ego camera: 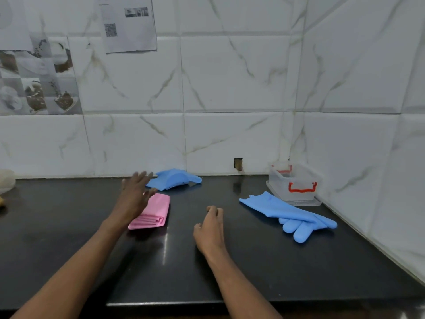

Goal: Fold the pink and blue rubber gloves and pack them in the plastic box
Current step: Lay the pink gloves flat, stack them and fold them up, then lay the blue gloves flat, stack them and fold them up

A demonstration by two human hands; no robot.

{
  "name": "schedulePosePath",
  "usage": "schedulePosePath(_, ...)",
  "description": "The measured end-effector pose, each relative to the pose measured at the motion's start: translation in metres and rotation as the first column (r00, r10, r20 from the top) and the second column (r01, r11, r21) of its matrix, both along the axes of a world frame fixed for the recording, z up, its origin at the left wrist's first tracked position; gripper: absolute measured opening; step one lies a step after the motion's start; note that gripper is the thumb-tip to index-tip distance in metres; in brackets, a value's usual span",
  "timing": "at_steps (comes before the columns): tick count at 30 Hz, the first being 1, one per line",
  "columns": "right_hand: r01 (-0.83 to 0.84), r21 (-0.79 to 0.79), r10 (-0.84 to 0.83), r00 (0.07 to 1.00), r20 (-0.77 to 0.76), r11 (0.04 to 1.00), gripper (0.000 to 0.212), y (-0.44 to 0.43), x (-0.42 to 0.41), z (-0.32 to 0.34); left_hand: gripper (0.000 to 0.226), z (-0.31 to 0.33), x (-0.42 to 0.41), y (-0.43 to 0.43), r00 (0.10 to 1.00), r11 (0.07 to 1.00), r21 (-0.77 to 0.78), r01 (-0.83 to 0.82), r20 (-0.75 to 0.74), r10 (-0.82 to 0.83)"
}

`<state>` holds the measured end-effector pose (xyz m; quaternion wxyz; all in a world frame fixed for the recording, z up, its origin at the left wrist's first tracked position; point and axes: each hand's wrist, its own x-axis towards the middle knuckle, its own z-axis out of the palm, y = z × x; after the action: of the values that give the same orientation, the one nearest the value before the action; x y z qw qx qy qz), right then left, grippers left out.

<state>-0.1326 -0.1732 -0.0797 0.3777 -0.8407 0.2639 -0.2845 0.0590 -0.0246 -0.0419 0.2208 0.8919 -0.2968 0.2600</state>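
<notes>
My left hand point(137, 192) hung spread and flat-fingered over the far end of the folded pink gloves point(153, 212), grasping nothing; whether my palm touched the fold, I could not tell, since the hand was blurred. My right hand point(210, 227) sat low over the black countertop point(253, 261), fingers loosely curled and empty.

The pink bundle lay in a neat stack of layers just left of centre. One blue glove point(174, 179) lay crumpled at the back against the tiled wall point(230, 88), bristled palm up. The other blue glove point(287, 214) lay flat to the right, cuff towards the clear plastic box point(279, 183) with red handles in the corner, and fingers towards me.

I judged the rubber light, floppy and a bit grippy, likely to spring open once folded. I would therefore take the pink stack across its open edges and pinch all the layers together. Each blue glove I would take by the cuff, to lay it flat before folding.

The flat blue glove lay across the approach to the box and would have to move first. A printed sheet point(128, 24) hung on the wall, well clear.
</notes>
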Motion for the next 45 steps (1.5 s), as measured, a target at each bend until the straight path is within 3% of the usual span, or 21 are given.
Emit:
schedulePosePath(1, -0.002, 0.001, 0.002, 1.0, -0.003, 1.0, 0.05, 0.001, 0.0, 0.0, 0.052, -0.001, -0.003, -0.006, 0.999, 0.997, 0.069, 0.03, -0.03, -0.028)
schedulePosePath(4, -0.001, 0.001, 0.001, 1.0, -0.002, 1.0, 0.047, 0.002, 0.0, -0.001, 0.053, -0.025, -0.006, -0.016, 0.974, 0.91, 0.415, 0.012, -0.212, 0.084)
schedulePosePath(6, -0.003, -0.001, 0.003, 1.0, -0.003, 1.0, 0.046, 0.001, 0.0, -0.002, 0.057, -0.041, -0.003, -0.015, 0.961, 0.863, 0.504, 0.042, -0.256, 0.103)
schedulePosePath(11, -0.028, -0.02, 0.028, 1.0, -0.009, 0.999, 0.044, 0.001, 0.002, -0.003, 0.06, -0.05, 0.005, -0.01, 0.963, 0.894, 0.438, 0.095, -0.267, 0.028)
schedulePosePath(15, -0.051, -0.021, 0.051, 0.999, -0.006, 0.998, 0.038, -0.004, -0.003, -0.003, 0.06, -0.049, -0.004, -0.01, 0.962, 0.906, 0.418, 0.069, -0.269, 0.051)
schedulePosePath(17, -0.091, -0.07, 0.089, 0.996, -0.031, 0.993, 0.035, -0.009, -0.008, -0.003, 0.062, -0.053, -0.011, -0.01, 0.976, 0.942, 0.337, 0.006, -0.206, 0.068)
schedulePosePath(21, -0.123, -0.332, 0.087, 0.989, -0.121, 0.935, 0.031, -0.036, -0.022, 0.003, 0.043, -0.043, -0.029, -0.003, 0.99, 0.992, -0.012, -0.124, 0.061, 0.124)
schedulePosePath(24, 0.009, -0.595, -0.145, 0.973, -0.182, 0.804, 0.024, -0.077, -0.031, 0.01, 0.043, -0.031, -0.049, 0.0, 0.973, 0.985, -0.161, -0.061, 0.211, 0.095)
schedulePosePath(27, 0.098, -0.661, -0.335, 0.911, -0.242, 0.744, 0.037, -0.113, -0.034, 0.012, 0.041, -0.031, -0.075, -0.011, 0.98, 0.994, -0.06, 0.089, 0.183, -0.077)
schedulePosePath(30, 0.085, -0.697, -0.402, 0.864, -0.305, 0.712, 0.045, -0.134, -0.035, 0.006, 0.037, -0.035, -0.088, -0.024, 0.97, 0.981, 0.09, 0.17, 0.16, -0.183)
schedulePosePath(35, 0.006, -0.72, -0.367, 0.863, -0.346, 0.694, 0.016, -0.149, -0.038, 0.005, 0.034, -0.042, -0.084, -0.026, 0.967, 0.968, 0.133, 0.215, 0.108, -0.23)
schedulePosePath(38, 0.168, -0.676, -0.371, 0.913, -0.167, 0.718, 0.016, -0.149, -0.04, 0.008, 0.031, -0.043, -0.082, -0.026, 0.965, 0.965, 0.128, 0.23, 0.098, -0.243)
schedulePosePath(41, 0.376, -0.49, -0.361, 0.924, 0.129, 0.787, 0.021, -0.141, -0.044, 0.032, 0.027, -0.044, -0.081, -0.027, 0.964, 0.966, 0.115, 0.231, 0.11, -0.243)
schedulePosePath(43, 0.389, -0.272, -0.338, 0.916, 0.215, 0.88, 0.027, -0.136, -0.044, 0.06, 0.024, -0.043, -0.081, -0.027, 0.962, 0.964, 0.124, 0.235, 0.109, -0.249)
schedulePosePath(45, 0.28, -0.117, -0.249, 0.942, 0.227, 0.953, 0.027, -0.135, -0.045, 0.091, 0.024, -0.043, -0.084, -0.027, 0.959, 0.961, 0.132, 0.244, 0.112, -0.259)
